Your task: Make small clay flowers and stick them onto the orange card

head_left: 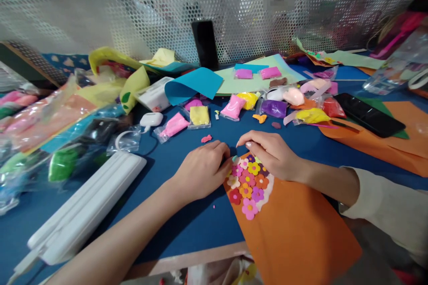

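Note:
An orange sheet (301,227) lies over the table's front edge, with colourful clay flowers (247,179) and a pale pink clay patch (266,196) at its upper left. My left hand (203,167) rests at the sheet's top left corner, fingers curled, next to a small teal clay bit (235,159). What its fingertips hold, if anything, is hidden. My right hand (272,153) is bent over the sheet's top edge, thumb and index finger close together beside the flowers. Nothing I can name shows between them.
Clay packets, such as a pink one (233,107) and a purple one (274,108), lie behind the hands. A white lamp-like bar (90,205) is at left, a black phone (369,114) at right. Another dark phone (204,44) leans against the perforated metal screen (160,13).

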Tool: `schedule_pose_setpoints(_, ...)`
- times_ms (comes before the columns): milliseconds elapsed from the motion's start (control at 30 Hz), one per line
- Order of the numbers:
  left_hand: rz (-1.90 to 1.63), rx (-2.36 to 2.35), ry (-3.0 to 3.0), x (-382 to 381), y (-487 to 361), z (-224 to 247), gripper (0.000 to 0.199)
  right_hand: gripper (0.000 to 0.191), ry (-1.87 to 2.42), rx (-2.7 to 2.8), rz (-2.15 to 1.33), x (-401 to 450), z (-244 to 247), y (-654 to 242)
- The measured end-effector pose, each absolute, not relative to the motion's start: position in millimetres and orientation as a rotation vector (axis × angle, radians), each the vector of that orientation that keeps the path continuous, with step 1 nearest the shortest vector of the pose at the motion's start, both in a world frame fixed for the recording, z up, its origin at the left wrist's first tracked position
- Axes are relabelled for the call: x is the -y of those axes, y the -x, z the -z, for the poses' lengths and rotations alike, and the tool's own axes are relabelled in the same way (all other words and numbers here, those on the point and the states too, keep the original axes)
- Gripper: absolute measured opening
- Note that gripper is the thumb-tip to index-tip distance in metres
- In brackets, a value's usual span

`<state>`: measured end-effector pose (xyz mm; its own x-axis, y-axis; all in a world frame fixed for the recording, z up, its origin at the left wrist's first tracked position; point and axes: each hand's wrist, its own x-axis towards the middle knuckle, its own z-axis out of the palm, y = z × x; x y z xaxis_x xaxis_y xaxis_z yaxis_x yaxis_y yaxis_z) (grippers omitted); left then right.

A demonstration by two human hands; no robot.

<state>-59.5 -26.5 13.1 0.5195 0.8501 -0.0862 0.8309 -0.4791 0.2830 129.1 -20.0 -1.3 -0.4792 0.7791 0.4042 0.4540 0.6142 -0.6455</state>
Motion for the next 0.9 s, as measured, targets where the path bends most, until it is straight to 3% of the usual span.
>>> schedule_pose_setpoints(433, -0.441, -1.085, -1.818, 27.5, 65.2, -17.4, 0.015, 0.017, 0.948, 2.294, -0.521, 14.8, 4.1, -129.9)
schedule_pose_setpoints(733, -0.188, -1.004, -1.913, 33.3, 61.0, -21.1, 0.013, 0.031, 0.919, 2.401, -0.502, 14.2, 6.4, -126.9)
schedule_pose_setpoints(900, -0.289, -0.981, -1.900, 31.7, 63.8, -23.7, 0.012, 0.031, 0.895, 2.414, -0.620, 13.4, 2.2, -129.4)
